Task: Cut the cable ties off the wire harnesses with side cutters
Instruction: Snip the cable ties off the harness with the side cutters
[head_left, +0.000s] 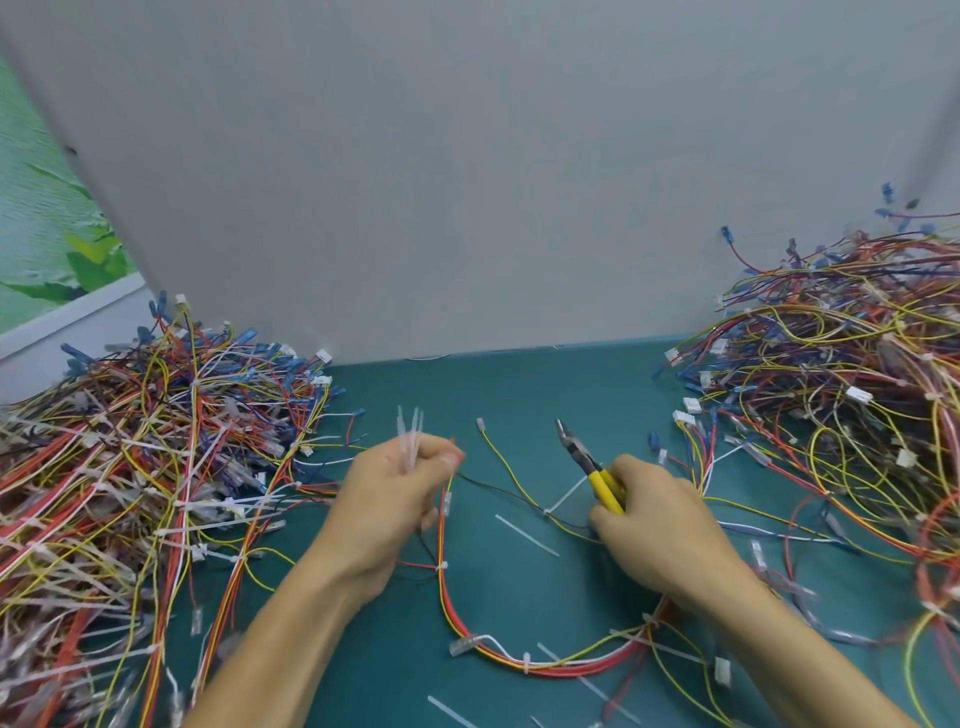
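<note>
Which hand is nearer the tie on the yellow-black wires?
Right. Right hand, holding the cutters, sits just right of the tie; left hand, holding cut ties, is farther left.

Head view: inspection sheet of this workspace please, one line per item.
Surface: green mat.
Job's things: side cutters, yellow handles; wire harness looped on the mat, white ties on it.
Clutter: loose tie strips lying on the mat.
Grippers: left hand pinches a bunch of cut ties; right hand grips the side cutters.
Cables: left harness pile and right harness pile, both tangled.
Surroundings: grey panel behind; leaf-print sheet far left.
</note>
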